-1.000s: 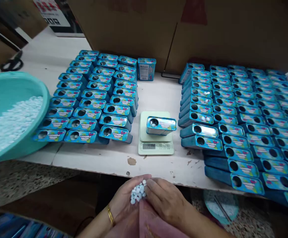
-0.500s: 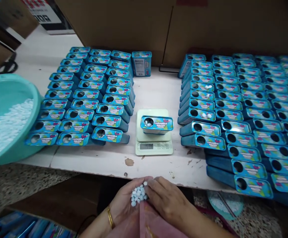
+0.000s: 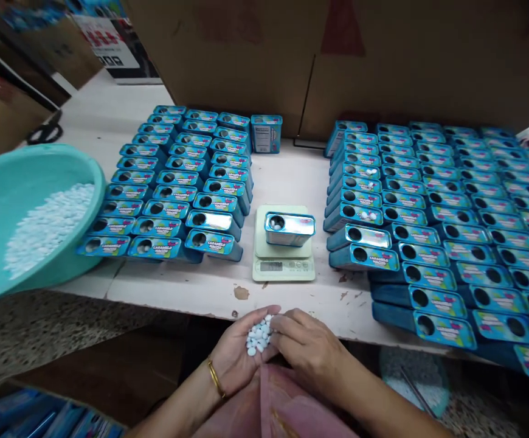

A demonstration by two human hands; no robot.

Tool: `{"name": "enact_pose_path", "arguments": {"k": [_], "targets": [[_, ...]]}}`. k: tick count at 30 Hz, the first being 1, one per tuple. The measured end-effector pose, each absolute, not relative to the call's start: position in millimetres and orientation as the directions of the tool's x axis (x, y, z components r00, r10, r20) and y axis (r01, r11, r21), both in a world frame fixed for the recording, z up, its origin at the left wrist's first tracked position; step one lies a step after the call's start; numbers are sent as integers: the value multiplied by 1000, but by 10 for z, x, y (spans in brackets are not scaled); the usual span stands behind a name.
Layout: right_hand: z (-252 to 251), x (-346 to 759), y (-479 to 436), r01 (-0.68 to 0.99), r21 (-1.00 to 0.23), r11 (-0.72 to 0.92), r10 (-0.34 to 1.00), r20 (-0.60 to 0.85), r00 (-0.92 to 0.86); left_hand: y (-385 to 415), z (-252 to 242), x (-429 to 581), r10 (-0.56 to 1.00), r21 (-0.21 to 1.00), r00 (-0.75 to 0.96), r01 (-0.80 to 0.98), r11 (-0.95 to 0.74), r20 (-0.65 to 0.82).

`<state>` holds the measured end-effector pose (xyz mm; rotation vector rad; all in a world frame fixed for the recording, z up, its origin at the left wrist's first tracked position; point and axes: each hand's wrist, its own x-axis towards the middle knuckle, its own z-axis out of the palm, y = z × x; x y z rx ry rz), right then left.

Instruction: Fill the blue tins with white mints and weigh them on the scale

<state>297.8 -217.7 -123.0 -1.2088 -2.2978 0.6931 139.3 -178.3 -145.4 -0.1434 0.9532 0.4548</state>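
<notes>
Small pale blue and white candies (image 3: 258,336) lie heaped in my left hand (image 3: 237,347), which is cupped palm up in front of the table edge. Over the heap's right side, my right hand (image 3: 307,347) has its fingers bent together, their tips pressed into the candies; what they pinch is mostly hidden. Beyond both hands stands a pale green digital scale (image 3: 261,246). On it a blue candy tin (image 3: 289,237) is upright, with several candies visible through the round hole in its top. The scale's display digits are too blurred to read.
Rows of blue tins (image 3: 155,210) stand on the left, many with candies inside, and more tins (image 3: 405,216) fill the right. A teal basin (image 3: 98,182) of candies is at far left. Cardboard (image 3: 246,61) walls the back. Below the table, a bowl (image 3: 385,371) holds a metal stick.
The camera view has shifted, so the table's things sit a little differently in the frame. My hands still hold together around the candies, with the right fingers slightly moved.
</notes>
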Motion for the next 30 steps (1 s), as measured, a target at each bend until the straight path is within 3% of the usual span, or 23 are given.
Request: {"name": "enact_pose_path", "arguments": {"k": [4,10,21,26,30], "targets": [[-849,3140,-1951,554,-676,486,871,318,-375,-1783,-1369,1357,348,89,515,-461,883,-784],[-536,3270,-1235,678,-573,460,841,527,-125,-1788,-1330,1259,374,97,522,-481,871,-767],[-591,3550,-1516,745,-605,281,819,555,142,-1832,-1476,868,403,98,457,-556,825,-793],[-688,3672,-1646,775,-600,201,866,478,145,-1865,-1564,729,447,59,550,-583,810,-706],[-699,3657,-1535,815,-544,199,913,405,48,-1880,-1569,703,459,61,556,-589,806,-693]]}}
